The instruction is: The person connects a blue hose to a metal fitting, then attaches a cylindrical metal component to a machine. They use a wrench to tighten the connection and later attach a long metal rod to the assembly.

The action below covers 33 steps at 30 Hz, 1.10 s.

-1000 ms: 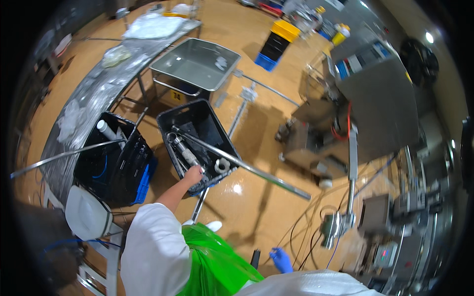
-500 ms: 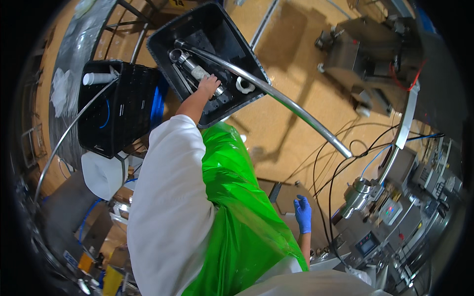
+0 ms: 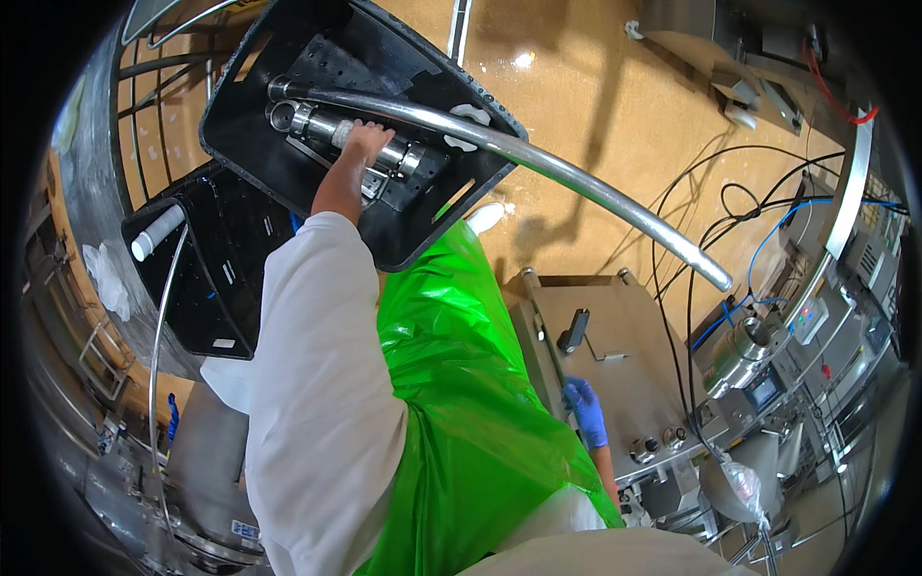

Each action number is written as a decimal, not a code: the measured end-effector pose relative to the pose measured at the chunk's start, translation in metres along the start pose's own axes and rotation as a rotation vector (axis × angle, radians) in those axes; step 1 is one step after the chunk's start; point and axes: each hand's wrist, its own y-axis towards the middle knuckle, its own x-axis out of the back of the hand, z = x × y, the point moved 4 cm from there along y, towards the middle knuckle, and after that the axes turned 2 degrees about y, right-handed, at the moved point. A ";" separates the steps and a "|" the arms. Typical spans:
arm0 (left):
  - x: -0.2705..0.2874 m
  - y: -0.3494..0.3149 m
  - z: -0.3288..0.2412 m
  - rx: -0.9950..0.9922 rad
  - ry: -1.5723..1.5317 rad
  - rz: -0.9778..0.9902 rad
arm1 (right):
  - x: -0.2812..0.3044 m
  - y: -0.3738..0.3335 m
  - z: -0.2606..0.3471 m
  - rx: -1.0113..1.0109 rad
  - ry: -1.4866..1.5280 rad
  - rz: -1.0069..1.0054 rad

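Observation:
My bare left hand [image 3: 367, 142] reaches into a black plastic crate [image 3: 384, 252] and is closed around a shiny steel cylinder [image 3: 320, 126] with a ringed end. Beside it a long steel tube [image 3: 576, 182] lies slantwise over the crate, one end inside, the other sticking out to the right. A white ring-like part [image 3: 468, 125] shows in the crate, partly behind the tube. Other metal parts under my left hand are half hidden. My right hand [image 3: 586, 411], in a blue glove, is low by the edge of a steel cabinet [image 3: 624, 384], fingers loosely bent, nothing visible in them.
A second black crate [image 3: 216, 264] with a white roll-like tube [image 3: 158, 232] stands at left. Black cables [image 3: 715, 230] hang at right near steel machinery [image 3: 744, 355]. A green apron [image 3: 461, 384] covers my front. The floor [image 3: 567, 96] is orange-brown and wet in places.
My view has shifted, with the crate now larger and farther left. My left hand stays on the cylinder, which lies more level. The white ring appears across the tube. My right hand is nearer the cabinet edge.

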 end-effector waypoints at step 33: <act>0.377 -0.253 -0.467 -0.913 -1.462 0.498 | 0.157 -0.096 0.177 1.190 0.930 -0.467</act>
